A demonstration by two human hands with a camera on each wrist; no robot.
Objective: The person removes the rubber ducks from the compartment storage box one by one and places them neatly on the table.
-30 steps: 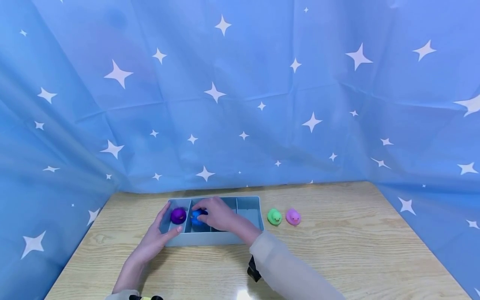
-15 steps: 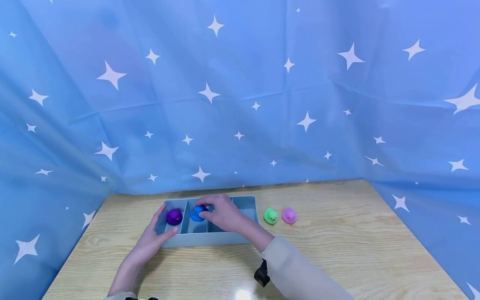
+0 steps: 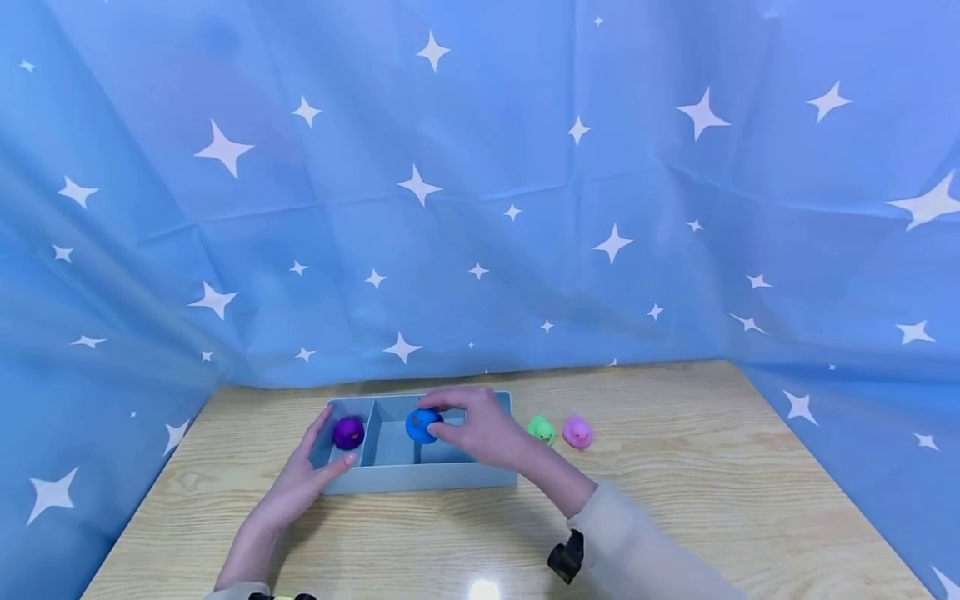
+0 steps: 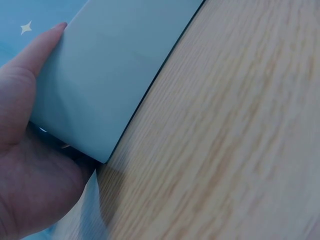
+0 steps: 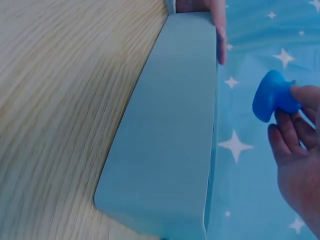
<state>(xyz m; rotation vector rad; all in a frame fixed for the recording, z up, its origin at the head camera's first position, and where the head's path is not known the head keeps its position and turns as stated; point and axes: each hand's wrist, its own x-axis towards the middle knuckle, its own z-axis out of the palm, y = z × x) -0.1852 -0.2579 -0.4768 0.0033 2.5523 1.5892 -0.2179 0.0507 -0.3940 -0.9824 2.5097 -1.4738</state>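
Observation:
A grey-blue divided tray (image 3: pixel 420 478) lies on the wooden table. My left hand (image 3: pixel 303 475) grips its left end, thumb on the front wall and fingers on the end wall; the left wrist view shows the tray wall (image 4: pixel 110 75) against my palm (image 4: pixel 30 150). A purple duck (image 3: pixel 348 432) sits in the leftmost compartment. My right hand (image 3: pixel 480 429) pinches a blue duck (image 3: pixel 422 424) and holds it above the tray's middle compartments; the right wrist view shows the blue duck (image 5: pixel 272 101) at my fingertips (image 5: pixel 300 97), above the tray (image 5: pixel 170 150).
A green duck (image 3: pixel 542 429) and a pink duck (image 3: pixel 577 432) stand on the table just right of the tray. A blue star-patterned cloth (image 3: pixel 480 192) closes off the back and both sides. Bare wood (image 3: pixel 712 500) stretches to the right and front.
My right hand has lifted the blue duck out of the second compartment and carried it to the right. The left hand has stayed on the tray's end.

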